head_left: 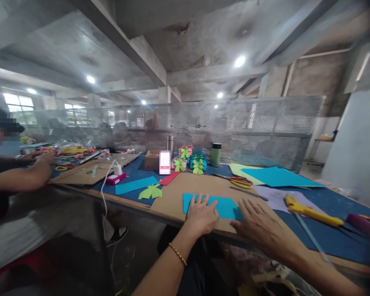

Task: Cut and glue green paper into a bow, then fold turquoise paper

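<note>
A blue paper rectangle [225, 206] lies on the brown cardboard sheet [172, 205] near the table's front edge. My left hand [202, 214] presses on its left half, fingers spread, a ring on one finger. At its right end my right hand [255, 220] lies with flat, spread fingers, covering that edge. Left of my hands are a green cut-out shape [150, 192], a blue strip [135, 185] and a red strip [170, 178]. Beyond them stand small pink and blue boxes with green bows [198, 165].
Scissors [242, 182] and a metal strip, perhaps a blade [249, 193], lie ahead. A yellow glue gun [314, 214] rests at right, near large blue sheets [283, 176]. A green tumbler [216, 155] stands behind. Another person's arm [27, 174] is at left, beside a pink power block [116, 178].
</note>
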`<state>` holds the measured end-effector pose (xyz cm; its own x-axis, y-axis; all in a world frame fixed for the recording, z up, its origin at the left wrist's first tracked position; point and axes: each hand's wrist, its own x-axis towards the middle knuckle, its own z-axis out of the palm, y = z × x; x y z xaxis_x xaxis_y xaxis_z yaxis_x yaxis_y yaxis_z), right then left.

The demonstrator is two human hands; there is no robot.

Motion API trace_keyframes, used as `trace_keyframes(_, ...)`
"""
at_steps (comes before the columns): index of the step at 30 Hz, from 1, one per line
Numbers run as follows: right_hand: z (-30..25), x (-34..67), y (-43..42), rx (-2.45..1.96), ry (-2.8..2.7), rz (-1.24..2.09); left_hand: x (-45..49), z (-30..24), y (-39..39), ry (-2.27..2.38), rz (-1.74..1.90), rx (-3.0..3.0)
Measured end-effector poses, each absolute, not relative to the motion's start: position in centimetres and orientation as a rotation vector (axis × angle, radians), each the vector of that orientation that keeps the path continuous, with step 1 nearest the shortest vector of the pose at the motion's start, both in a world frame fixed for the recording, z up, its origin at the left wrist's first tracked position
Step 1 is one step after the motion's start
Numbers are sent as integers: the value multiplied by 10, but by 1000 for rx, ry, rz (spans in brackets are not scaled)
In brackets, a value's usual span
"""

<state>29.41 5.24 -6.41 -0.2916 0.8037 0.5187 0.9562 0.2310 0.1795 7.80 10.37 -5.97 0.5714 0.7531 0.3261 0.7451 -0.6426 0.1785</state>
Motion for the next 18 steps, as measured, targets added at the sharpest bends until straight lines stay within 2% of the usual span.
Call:
trace_keyframes(3, -66, 273, 54, -1628, -2253, -686, 77, -60, 104, 1305, 578, 2781)
trace_keyframes(8, -64, 245, 44, -1806, -2371, -395, 75, -56, 103, 1283, 562, 2785)
trace_keyframes(18, -56, 241, 33, -1815, -2436, -350, 64, -56, 98, 1415, 570, 2712)
